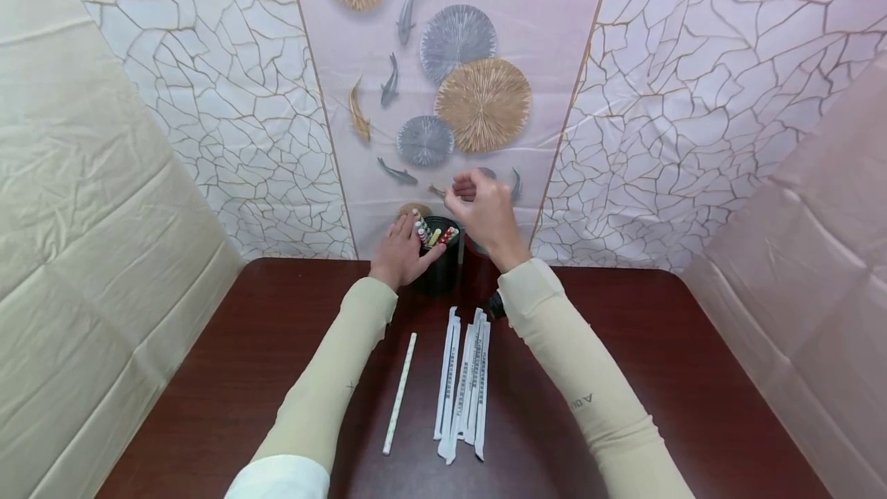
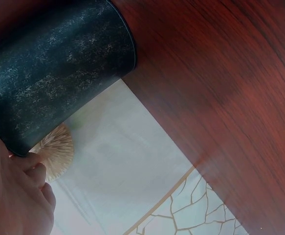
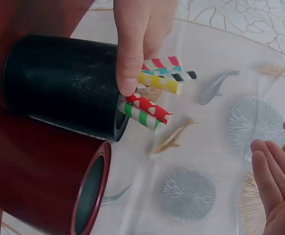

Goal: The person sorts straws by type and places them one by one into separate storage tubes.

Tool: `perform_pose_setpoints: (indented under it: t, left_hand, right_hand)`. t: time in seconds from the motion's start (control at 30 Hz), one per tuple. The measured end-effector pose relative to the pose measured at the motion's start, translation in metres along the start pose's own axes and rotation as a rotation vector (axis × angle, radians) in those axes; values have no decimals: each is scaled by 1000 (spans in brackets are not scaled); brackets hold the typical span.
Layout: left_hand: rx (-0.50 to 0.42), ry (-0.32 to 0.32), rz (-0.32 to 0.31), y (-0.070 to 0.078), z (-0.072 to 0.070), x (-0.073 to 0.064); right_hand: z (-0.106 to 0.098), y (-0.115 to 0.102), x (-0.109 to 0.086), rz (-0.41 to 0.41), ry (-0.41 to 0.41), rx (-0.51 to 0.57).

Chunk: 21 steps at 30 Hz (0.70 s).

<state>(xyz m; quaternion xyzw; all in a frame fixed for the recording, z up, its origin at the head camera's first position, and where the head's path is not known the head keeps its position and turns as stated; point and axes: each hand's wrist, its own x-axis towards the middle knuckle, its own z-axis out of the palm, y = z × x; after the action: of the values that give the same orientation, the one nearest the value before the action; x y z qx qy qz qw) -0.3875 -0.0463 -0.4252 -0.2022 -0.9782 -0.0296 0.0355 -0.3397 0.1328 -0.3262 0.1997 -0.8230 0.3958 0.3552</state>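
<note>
At the back of the table stands a black cup point(image 1: 440, 277), with several patterned paper straws point(image 3: 154, 83) sticking out of it. My left hand point(image 1: 403, 254) grips this cup at its rim, the thumb on the near side and the fingers point(image 2: 37, 174) beyond. The straws are striped or dotted in red, green, yellow, blue and black. Raised over a dark red cup point(image 3: 39, 166), my right hand point(image 1: 485, 210) has its fingers point(image 3: 265, 178) loosely bent and the thumb apart from them. Nothing shows in that hand. The red cup stands beside the black one, partly behind my right wrist.
A pale patterned straw point(image 1: 399, 395) lies alone on the dark red table point(image 1: 277, 376). To its right are several paper-wrapped straws point(image 1: 463, 399) side by side. A small black object point(image 1: 495, 304) shows by my right sleeve. A patterned backdrop point(image 1: 388, 60) rises behind the table.
</note>
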Motion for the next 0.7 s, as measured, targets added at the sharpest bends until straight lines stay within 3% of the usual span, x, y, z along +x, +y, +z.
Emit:
perform_pose_setpoints:
  t: [0.37,0.7]
  left_hand:
    - [5,7,-3,1,-2,1]
    - [-6,-5,1,1,-2,-1]
  right_hand:
    - [-24,-15,4,-20,-44,-76]
    - [-45,-40,7,15,-164,-134]
